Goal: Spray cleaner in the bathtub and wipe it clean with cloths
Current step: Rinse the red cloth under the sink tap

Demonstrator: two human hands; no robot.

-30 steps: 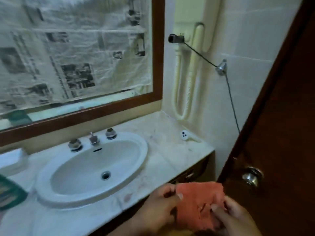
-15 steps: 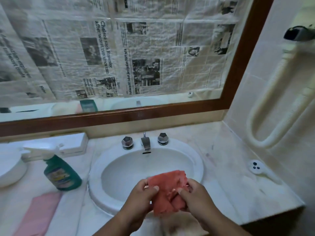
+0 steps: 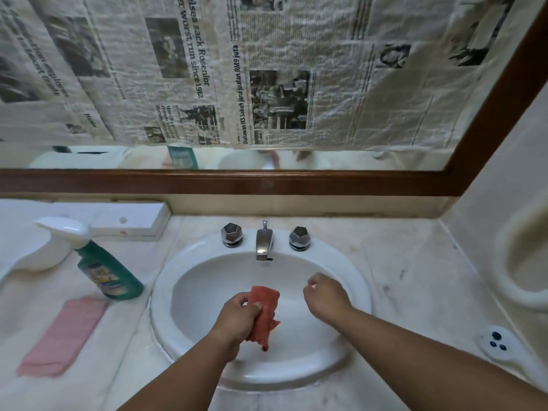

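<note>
left hand (image 3: 237,317) round cloth (image 3: 266,304) — right hand (image 3: 324,298) loose

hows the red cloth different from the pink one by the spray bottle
Colour: the red cloth is a deep orange-red; the pink cloth is pale.
Pose: the red cloth is bunched up; the pink cloth lies flat.
Place: the left hand grips the red cloth over the sink; the pink cloth rests untouched on the counter near the spray bottle.
Both are wiping cloths.
</note>
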